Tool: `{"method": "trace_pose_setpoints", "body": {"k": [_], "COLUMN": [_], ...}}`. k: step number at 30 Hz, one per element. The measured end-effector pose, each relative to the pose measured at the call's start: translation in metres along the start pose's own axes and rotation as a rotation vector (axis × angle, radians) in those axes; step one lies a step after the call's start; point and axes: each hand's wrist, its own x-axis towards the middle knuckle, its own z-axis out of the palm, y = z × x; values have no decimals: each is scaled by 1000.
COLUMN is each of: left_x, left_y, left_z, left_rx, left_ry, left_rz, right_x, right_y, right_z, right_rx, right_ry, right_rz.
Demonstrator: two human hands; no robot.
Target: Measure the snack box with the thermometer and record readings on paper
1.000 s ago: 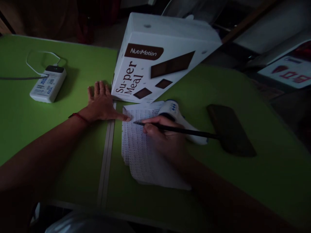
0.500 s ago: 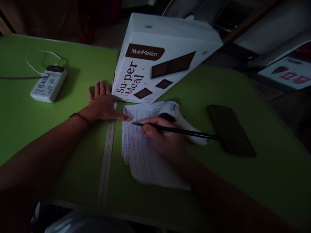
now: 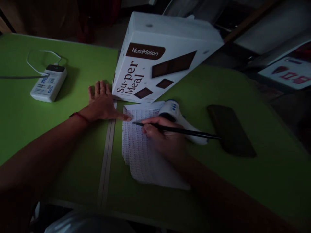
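My left hand lies spread on the green table, its thumb resting on the upper left edge of a sheet of paper covered in rows of small handwriting. Pinched in the fingers of my right hand is a long black pen, its tip at the paper close to my left thumb. The right hand and forearm hide part of the sheet. Just beyond my right hand a white handheld infrared thermometer lies on its side, overlapping the paper's top corner.
A white NutriMotion box stands behind the paper. On the right lies a dark phone. A white power adapter with cables sits on the left. A pale seam crosses the green table.
The pen tip and my right hand have shifted very slightly to the right. My left hand has stayed in place.
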Motion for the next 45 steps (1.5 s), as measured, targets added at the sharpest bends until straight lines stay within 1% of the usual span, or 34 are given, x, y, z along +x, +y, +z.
{"method": "trace_pose_setpoints", "body": {"k": [4,9,13,17,20,26,31,37,40,45], "left_x": [-1,-2,-1,1,1,1,1,0,0,1], "left_y": [0,2,1,0,0,-1,-1,1,1,-1], "left_z": [-1,-4,-2,-1,-1,1,1,-1,-2,0], "left_rx": [5,28,31,43,25,-6,3,0,8,-2], "left_ry": [-1,-40,-26,-22,-16,9,12,-5,-10,6], "left_rz": [7,2,-12,-6,0,15,8,1,3,13], "right_x": [0,0,1,0,-1,-2,-3,-3,-3,-2], "right_y": [-1,1,0,-2,-2,-3,-1,2,1,-3], "right_z": [-1,-2,-4,-4,-2,1,1,0,0,0], "right_rx": [-3,7,-39,-45,-26,88,71,8,11,41], "right_ry": [-20,-3,-38,-15,-6,24,-11,-34,-29,-35], "right_rz": [-12,-18,-23,-14,-3,61,24,-17,-35,-12]}}
